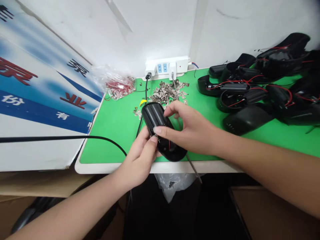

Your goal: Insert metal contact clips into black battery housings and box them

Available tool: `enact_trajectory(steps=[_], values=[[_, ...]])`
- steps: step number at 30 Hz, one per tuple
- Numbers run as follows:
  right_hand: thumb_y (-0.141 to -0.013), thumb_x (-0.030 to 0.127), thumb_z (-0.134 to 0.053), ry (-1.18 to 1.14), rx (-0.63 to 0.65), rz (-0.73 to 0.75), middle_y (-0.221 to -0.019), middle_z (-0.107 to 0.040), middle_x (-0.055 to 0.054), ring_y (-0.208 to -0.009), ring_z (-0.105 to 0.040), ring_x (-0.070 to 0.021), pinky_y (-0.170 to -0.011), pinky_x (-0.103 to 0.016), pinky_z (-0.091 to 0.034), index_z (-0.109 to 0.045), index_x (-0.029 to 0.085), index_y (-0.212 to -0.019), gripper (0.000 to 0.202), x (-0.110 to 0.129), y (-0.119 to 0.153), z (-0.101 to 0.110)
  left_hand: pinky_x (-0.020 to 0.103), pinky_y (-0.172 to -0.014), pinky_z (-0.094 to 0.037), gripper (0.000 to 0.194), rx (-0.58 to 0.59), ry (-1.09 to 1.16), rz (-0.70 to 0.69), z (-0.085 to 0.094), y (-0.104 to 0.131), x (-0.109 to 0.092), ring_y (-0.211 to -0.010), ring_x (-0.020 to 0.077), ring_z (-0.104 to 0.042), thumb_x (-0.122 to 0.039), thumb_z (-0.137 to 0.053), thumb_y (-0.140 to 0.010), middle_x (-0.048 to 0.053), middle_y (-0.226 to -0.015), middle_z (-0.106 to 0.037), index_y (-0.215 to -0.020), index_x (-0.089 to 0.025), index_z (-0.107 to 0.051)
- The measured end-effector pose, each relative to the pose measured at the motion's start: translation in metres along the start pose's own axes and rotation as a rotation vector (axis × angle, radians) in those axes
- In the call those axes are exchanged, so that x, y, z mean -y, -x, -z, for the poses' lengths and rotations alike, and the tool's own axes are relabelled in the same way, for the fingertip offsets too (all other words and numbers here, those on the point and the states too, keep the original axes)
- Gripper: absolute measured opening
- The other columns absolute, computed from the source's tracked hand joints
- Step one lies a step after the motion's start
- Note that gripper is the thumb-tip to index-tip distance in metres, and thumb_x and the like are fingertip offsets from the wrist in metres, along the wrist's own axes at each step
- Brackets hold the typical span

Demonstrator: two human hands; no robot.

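A black oval plastic housing (156, 116) is held tilted above the front edge of the green-topped table. Inside it show a dark battery-holder-like block and a short red wire. My left hand (143, 153) grips the lower left side, thumb on the inner part near the middle. My right hand (185, 128) is closed around the right side, its thumb at the middle of the housing and its index finger at the far edge. Anything small between the thumbs is too tiny to make out. Behind the housing lies a pile of small metal pieces (165, 92).
Many similar black housings with red wires (235, 87) are heaped on the right. A white power strip (183, 64) stands against the wall, cables running forward. A clear bag of red parts (118, 87) and a large printed box (45, 100) are on the left.
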State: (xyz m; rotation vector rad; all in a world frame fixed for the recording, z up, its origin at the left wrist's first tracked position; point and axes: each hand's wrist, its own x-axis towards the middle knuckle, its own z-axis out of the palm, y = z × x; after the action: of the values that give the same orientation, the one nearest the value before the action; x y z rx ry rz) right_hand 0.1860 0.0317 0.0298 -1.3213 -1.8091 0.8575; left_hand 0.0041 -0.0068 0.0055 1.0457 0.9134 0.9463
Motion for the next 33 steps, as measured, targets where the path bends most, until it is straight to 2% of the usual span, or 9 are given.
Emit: enact_trajectory(steps=[2,5,8,12,16,21,26,29,33], values=[[-0.085,0.053,-0.071,-0.203,0.09,-0.076,-0.099,-0.065,-0.007,-0.089,-0.059,-0.0217,-0.077,-0.038,-0.048,-0.058,0.02,-0.102,0.04,-0.003,-0.008,0.006,0.028,-0.082,-0.055,0.03,0.006,0.002,0.015,0.0,-0.003,-0.002,-0.096,0.0172,-0.066,-0.032,-0.056,-0.101,0.003,-0.115,-0.071,-0.129,-0.026,-0.063],[-0.087,0.056,-0.07,-0.359,0.103,-0.131,-0.096,-0.065,-0.007,-0.08,-0.061,-0.0178,-0.068,-0.033,-0.05,-0.054,0.019,-0.105,0.044,-0.006,-0.017,0.012,0.029,-0.085,-0.052,0.021,-0.015,-0.067,-0.004,0.002,-0.006,-0.005,-0.087,0.0155,-0.065,-0.027,-0.058,-0.097,0.003,-0.105,-0.073,-0.114,-0.02,-0.068],[-0.087,0.055,-0.07,-0.287,0.06,-0.075,-0.096,-0.065,-0.007,-0.075,-0.06,-0.0159,-0.064,-0.031,-0.049,-0.052,0.019,-0.109,0.046,-0.007,-0.016,0.012,0.03,-0.09,-0.051,0.022,-0.044,-0.113,-0.048,0.001,-0.007,-0.004,-0.091,0.0166,-0.065,-0.026,-0.06,-0.094,0.004,-0.107,-0.073,-0.112,-0.018,-0.069],[-0.086,0.054,-0.069,-0.049,-0.007,0.064,-0.091,-0.067,-0.005,-0.073,-0.059,-0.0154,-0.065,-0.031,-0.046,-0.061,0.017,-0.107,0.043,-0.004,-0.008,0.009,0.031,-0.089,-0.055,0.036,-0.09,-0.121,-0.052,-0.008,-0.004,-0.009,-0.104,0.0198,-0.065,-0.031,-0.06,-0.096,0.007,-0.127,-0.069,-0.131,-0.02,-0.063],[-0.093,0.052,-0.061,-0.162,0.184,0.07,-0.066,-0.057,0.0,-0.06,-0.05,-0.0107,-0.054,-0.026,-0.035,-0.064,0.016,-0.075,0.041,0.0,-0.008,0.011,0.033,-0.097,-0.056,0.048,-0.053,-0.218,-0.07,-0.018,-0.002,-0.033,-0.123,0.0232,-0.061,-0.037,-0.063,-0.098,0.006,-0.146,-0.059,-0.145,-0.029,-0.055],[-0.092,0.063,-0.06,-0.433,0.297,0.042,-0.066,-0.052,0.001,-0.061,-0.044,-0.0093,-0.054,-0.025,-0.032,-0.063,0.014,-0.074,0.052,0.002,-0.014,0.015,0.031,-0.091,-0.057,0.037,0.028,-0.17,-0.028,-0.015,-0.009,-0.059,-0.115,0.0235,-0.064,-0.046,-0.059,-0.1,0.006,-0.134,-0.066,-0.129,-0.026,-0.069],[-0.091,0.072,-0.058,-0.674,0.468,0.089,-0.076,-0.062,-0.003,-0.075,-0.056,-0.0139,-0.071,-0.028,-0.046,-0.064,0.016,-0.076,0.059,0.001,-0.015,0.011,0.028,-0.077,-0.054,0.055,-0.073,-0.246,-0.157,-0.003,-0.012,-0.05,-0.085,0.0162,-0.063,-0.05,-0.069,-0.094,0.004,-0.101,-0.069,-0.142,-0.025,-0.058],[-0.087,0.075,-0.063,-0.779,0.513,0.072,-0.077,-0.06,0.0,-0.072,-0.053,-0.0126,-0.069,-0.027,-0.045,-0.065,0.017,-0.084,0.058,-0.003,-0.015,0.002,0.03,-0.091,-0.053,0.06,-0.069,-0.202,-0.17,0.004,-0.012,-0.038,-0.103,0.0196,-0.065,-0.051,-0.072,-0.092,0.006,-0.113,-0.07,-0.144,-0.026,-0.057],[-0.086,0.075,-0.065,-0.739,0.493,-0.009,-0.085,-0.061,-0.001,-0.074,-0.05,-0.0121,-0.066,-0.025,-0.042,-0.065,0.018,-0.096,0.057,-0.007,-0.012,-0.005,0.04,-0.115,-0.043,0.049,0.092,-0.114,-0.149,0.011,-0.014,-0.028,-0.131,0.0279,-0.058,-0.055,-0.063,-0.096,0.011,-0.133,-0.069,-0.132,-0.022,-0.068]])
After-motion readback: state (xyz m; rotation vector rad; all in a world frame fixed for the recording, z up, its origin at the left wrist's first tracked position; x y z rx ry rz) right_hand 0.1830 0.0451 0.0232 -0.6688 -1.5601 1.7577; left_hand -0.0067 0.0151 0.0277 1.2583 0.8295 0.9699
